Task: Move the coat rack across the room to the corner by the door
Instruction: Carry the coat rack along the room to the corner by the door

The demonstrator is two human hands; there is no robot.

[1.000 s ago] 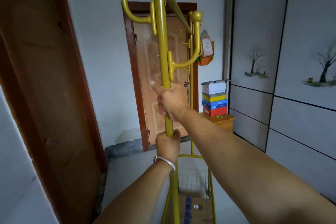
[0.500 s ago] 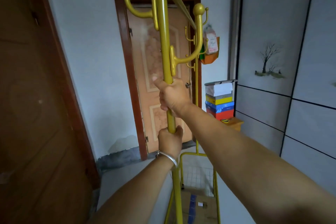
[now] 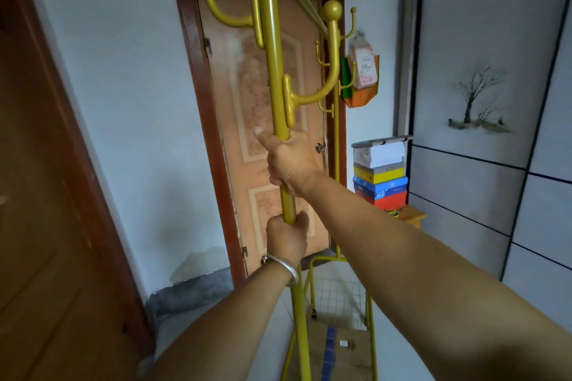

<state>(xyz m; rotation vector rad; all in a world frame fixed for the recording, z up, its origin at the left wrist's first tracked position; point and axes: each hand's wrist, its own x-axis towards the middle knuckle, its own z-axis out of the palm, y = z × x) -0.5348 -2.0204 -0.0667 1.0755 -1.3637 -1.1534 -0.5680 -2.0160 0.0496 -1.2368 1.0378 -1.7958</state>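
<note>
The gold metal coat rack (image 3: 275,71) stands right in front of me, its near pole running from the top of the frame to the bottom. Curved hooks branch off the pole, and a wire shelf sits low in its frame. My right hand (image 3: 289,159) grips the pole just below the lower hook. My left hand (image 3: 286,238), with a silver bangle on the wrist, grips the same pole a little lower. A closed orange panelled door (image 3: 247,120) in a dark red frame lies straight ahead behind the rack.
A brown wooden door (image 3: 40,210) fills the left side. Stacked coloured boxes (image 3: 380,176) sit on a small wooden stand right of the far door. Grey wardrobe panels (image 3: 483,164) with tree pictures line the right. A cardboard box (image 3: 337,349) lies at the rack's base.
The far door and the boxes have grown larger and shifted right in view, as the rack and I move closer to that wall. Both hands keep their grip on the pole.
</note>
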